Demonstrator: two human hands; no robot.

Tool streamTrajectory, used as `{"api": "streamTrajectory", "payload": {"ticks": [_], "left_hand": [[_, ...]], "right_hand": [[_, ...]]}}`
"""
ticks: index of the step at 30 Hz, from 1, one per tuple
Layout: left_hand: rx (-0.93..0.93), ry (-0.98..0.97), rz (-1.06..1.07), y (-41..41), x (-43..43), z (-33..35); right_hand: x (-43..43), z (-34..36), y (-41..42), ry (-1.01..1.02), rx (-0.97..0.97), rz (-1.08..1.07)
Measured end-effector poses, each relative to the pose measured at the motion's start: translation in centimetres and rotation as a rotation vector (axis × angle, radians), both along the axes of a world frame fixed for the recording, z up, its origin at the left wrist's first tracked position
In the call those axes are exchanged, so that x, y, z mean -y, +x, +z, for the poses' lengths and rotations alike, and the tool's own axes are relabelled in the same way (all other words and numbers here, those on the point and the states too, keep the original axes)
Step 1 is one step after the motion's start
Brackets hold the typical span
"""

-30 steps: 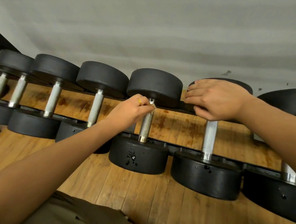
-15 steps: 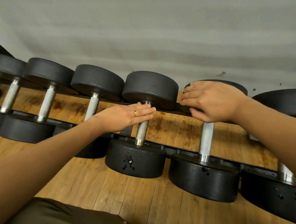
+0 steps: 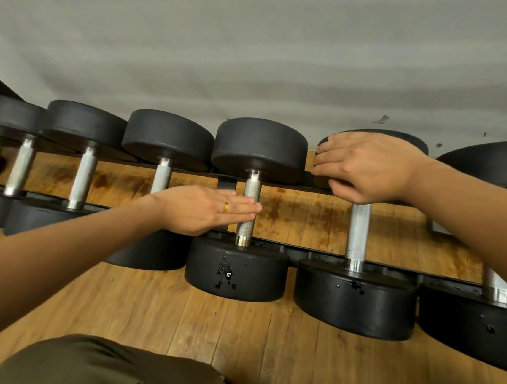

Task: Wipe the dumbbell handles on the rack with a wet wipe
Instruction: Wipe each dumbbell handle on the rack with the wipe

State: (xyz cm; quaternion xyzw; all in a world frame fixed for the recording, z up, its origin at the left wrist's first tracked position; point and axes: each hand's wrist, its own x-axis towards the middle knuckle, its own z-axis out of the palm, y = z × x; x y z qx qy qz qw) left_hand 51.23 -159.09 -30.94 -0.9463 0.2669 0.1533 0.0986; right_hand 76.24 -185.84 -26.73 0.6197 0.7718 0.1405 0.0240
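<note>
Head view: left hand (image 3: 201, 210) is lying flat, fingers straight and together, pressing sideways against the knurled handle (image 3: 252, 187) of the middle dumbbell (image 3: 259, 146), gold ring (image 3: 226, 207) showing. The wet wipe is not showing. It is probably sitting between palm and steel, but cannot tell. The flat palm is likely giving wide contact for rubbing along the grip. The right hand (image 3: 366, 168) is curling over the neighbouring dumbbell head (image 3: 419, 147), thumb underneath, probably bracing the body while leaning in. The hands are well apart, each on its own dumbbell. The dumbbells are sitting side by side across the rack rail (image 3: 294, 251), handles facing outward and open to reach. The next handle (image 3: 357, 232) is waiting bare, just right of the one being worked.
</note>
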Motion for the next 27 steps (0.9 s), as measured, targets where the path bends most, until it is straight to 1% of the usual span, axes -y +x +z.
{"api": "streamTrajectory", "payload": {"ticks": [2,4,7,10,13,15,21,25,27], "left_hand": [[0.028,0.047,-0.001,0.8,-0.1,0.5],[0.041,0.077,0.041,1.3,0.1,0.5],[-0.001,0.052,0.073,0.9,0.4,-0.2],[-0.069,0.025,0.005,0.4,-0.1,-0.6],[-0.073,0.096,-0.094,0.7,-0.4,-0.3],[-0.058,0.131,-0.111,0.9,-0.3,-0.2],[-0.078,0.042,0.037,0.6,0.7,-0.4],[-0.042,-0.023,0.15,0.8,1.7,-1.1],[-0.076,-0.023,0.141,0.7,1.8,-1.1]], "right_hand": [[0.0,0.0,0.0,-0.002,0.0,-0.001],[0.0,0.1,-0.1,-0.008,0.0,-0.003],[0.0,0.1,-0.1,-0.009,-0.001,-0.005],[0.1,0.1,-0.1,-0.008,-0.004,-0.004],[0.0,0.1,-0.1,0.002,-0.006,0.007],[0.0,0.1,-0.1,0.003,-0.007,0.01],[0.0,0.1,-0.2,-0.001,-0.004,0.011],[0.1,0.2,-0.3,0.007,-0.002,0.012],[0.1,0.3,-0.3,0.008,0.004,0.002]]}}
